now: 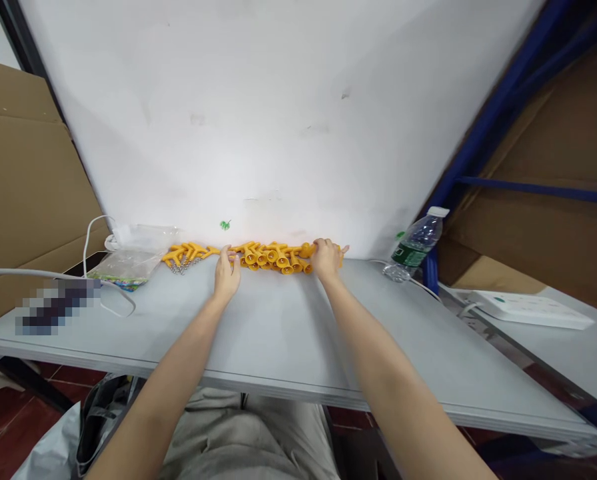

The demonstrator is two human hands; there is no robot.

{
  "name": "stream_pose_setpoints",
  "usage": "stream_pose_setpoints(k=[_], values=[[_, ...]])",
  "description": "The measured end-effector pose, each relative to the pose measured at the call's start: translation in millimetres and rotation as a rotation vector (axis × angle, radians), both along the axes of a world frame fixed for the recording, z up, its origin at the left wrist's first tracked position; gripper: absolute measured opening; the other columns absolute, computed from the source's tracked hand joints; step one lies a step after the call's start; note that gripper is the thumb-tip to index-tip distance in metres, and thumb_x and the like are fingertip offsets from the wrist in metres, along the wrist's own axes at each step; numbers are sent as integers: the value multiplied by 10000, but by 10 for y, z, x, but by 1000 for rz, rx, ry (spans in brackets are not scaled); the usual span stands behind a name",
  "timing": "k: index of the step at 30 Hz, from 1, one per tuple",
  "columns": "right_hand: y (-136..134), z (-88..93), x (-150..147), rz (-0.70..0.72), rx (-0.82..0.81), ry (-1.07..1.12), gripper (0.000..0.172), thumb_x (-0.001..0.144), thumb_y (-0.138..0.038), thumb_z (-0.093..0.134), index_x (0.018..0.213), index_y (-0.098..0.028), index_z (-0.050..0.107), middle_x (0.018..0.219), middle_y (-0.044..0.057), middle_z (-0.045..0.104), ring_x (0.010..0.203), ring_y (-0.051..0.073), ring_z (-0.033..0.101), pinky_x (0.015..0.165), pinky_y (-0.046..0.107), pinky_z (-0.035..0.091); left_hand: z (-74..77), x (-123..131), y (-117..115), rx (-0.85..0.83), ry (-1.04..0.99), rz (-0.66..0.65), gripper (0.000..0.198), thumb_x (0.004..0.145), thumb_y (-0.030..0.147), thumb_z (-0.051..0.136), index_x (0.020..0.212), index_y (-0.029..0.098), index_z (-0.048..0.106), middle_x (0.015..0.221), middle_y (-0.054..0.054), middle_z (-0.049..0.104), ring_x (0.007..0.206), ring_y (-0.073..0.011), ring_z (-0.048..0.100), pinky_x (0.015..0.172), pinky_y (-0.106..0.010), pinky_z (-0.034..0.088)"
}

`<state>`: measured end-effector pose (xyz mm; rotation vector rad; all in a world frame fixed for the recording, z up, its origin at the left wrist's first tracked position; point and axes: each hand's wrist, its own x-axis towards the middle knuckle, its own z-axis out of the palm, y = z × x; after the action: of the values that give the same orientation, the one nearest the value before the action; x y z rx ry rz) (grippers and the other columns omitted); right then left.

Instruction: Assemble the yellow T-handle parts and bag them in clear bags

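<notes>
Against the white wall panel lies a row of yellow plastic pieces (271, 257) with flared, trumpet-like ends. My left hand (227, 272) is at the left end of this heap, fingers apart and upright, touching or very near the pieces. Over the heap's right end rests my right hand (327, 259), with its fingers spread and partly hiding yellow parts beyond it. Farther left is a smaller group of yellow branched pieces (186, 253). Small metal screws (180, 269) lie in front of that group.
A clear plastic bag (133, 257) and white cable (121, 293) lie at the left, near a cardboard box (28, 173). To the right, a plastic bottle (416, 247) leans by a blue rack post (431, 267). A white power strip (533, 310) sits beyond the table (288, 340).
</notes>
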<state>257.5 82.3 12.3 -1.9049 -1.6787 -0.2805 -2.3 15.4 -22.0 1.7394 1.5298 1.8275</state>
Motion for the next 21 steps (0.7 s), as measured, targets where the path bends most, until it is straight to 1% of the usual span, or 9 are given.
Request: stream_pose_setpoints(k=[2, 4, 7, 10, 13, 16, 19, 21], values=[[-99, -21, 9, -73, 72, 102, 401, 887, -102, 306, 1124, -154, 625, 1133, 144, 627, 1065, 274, 530, 1065, 584, 201, 2, 0, -1, -3, 3, -4, 373, 934, 332, 435, 1282, 199, 443, 1078, -102, 623, 1000, -205, 602, 939, -378, 455], [-207, -44, 35, -97, 74, 157, 401, 888, -104, 302, 1125, -150, 623, 1140, 143, 619, 1078, 271, 516, 1060, 581, 213, 3, 3, -4, -14, 9, -8, 374, 934, 319, 433, 1286, 195, 442, 1086, -104, 623, 1001, -205, 602, 939, -376, 456], [-346, -82, 90, -75, -37, 168, 371, 873, -92, 351, 1109, -144, 632, 1176, 138, 612, 1131, 268, 500, 1076, 560, 217, 3, 13, -12, -22, 26, -9, 361, 931, 292, 429, 1277, 190, 449, 1087, -105, 628, 973, -201, 609, 933, -374, 460], [-429, -108, 125, -49, -163, 149, 361, 844, -67, 407, 1112, -146, 635, 1200, 129, 604, 1183, 272, 487, 1090, 542, 225, 9, 20, -20, -26, 39, -13, 343, 926, 282, 435, 1258, 196, 457, 1084, -101, 633, 956, -195, 611, 919, -366, 466], [-464, -114, 133, -33, -187, 139, 370, 856, -84, 420, 1162, -167, 611, 1243, 125, 571, 1199, 268, 491, 1074, 532, 269, 21, 21, -27, -49, 45, -25, 332, 923, 273, 437, 1248, 203, 454, 1088, -97, 640, 935, -189, 617, 900, -356, 475], [-466, -131, 142, -34, -149, 154, 360, 892, -142, 415, 1217, -161, 567, 1298, 146, 524, 1215, 268, 489, 1055, 509, 309, 31, 27, -38, -67, 62, -35, 317, 919, 249, 437, 1232, 200, 462, 1088, -96, 647, 917, -186, 624, 890, -353, 478], [-438, -216, 171, -33, -124, 220, 382, 899, -216, 446, 1267, -142, 519, 1356, 181, 476, 1237, 280, 475, 1031, 469, 346, 32, 43, -56, -90, 96, -49, 284, 909, 220, 444, 1187, 195, 499, 1070, -91, 658, 908, -181, 632, 877, -338, 481], [-402, -307, 194, -18, -182, 272, 386, 892, -245, 468, 1258, -137, 524, 1341, 188, 501, 1234, 287, 482, 1010, 454, 368, 28, 57, -70, -124, 138, -67, 238, 896, 200, 455, 1117, 198, 544, 1040, -80, 672, 900, -179, 640, 856, -322, 485]])
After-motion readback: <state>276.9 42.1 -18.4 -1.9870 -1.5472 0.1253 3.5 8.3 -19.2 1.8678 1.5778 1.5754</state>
